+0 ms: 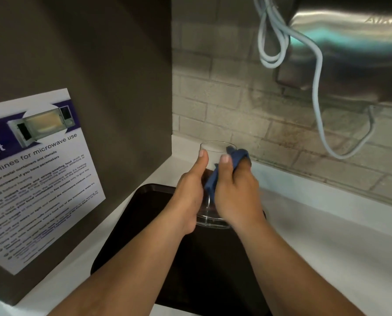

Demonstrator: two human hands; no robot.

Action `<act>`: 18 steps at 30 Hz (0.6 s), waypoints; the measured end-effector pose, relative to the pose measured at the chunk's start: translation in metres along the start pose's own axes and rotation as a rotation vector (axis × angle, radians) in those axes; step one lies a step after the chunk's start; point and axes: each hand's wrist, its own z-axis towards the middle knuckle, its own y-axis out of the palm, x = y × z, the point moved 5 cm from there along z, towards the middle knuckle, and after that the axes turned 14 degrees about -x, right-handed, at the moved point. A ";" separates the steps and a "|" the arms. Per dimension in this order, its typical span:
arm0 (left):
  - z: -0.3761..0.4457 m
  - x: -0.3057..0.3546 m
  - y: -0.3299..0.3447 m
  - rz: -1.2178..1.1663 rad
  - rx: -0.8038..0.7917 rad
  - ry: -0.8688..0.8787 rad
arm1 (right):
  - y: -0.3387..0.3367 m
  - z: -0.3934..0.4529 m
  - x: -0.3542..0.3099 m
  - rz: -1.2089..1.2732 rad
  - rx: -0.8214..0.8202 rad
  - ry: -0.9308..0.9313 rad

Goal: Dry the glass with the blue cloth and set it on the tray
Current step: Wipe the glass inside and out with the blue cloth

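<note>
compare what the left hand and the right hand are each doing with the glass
The left hand grips the glass bare, thumb up near the rim; the right hand presses the blue cloth against the glass's side. The left hand holds no cloth; the right hand's cloth bunches out past its fingers near the rim. Both hold the glass above the dark tray.

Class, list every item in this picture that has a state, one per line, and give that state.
glass: held above the tray, rim tilted away
blue cloth: bunched, pressed against the glass
left hand: gripping the glass
right hand: gripping the cloth
tray: lying flat on the white counter
</note>
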 end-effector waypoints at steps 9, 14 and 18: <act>0.007 0.010 -0.015 -0.132 0.199 0.018 | 0.013 -0.018 0.019 0.064 -0.316 0.191; 0.008 -0.005 -0.010 -0.017 0.101 0.015 | 0.014 -0.020 -0.004 -0.131 -0.154 -0.076; 0.002 -0.003 -0.002 -0.099 -0.037 0.003 | -0.010 0.012 -0.001 0.229 -0.094 0.100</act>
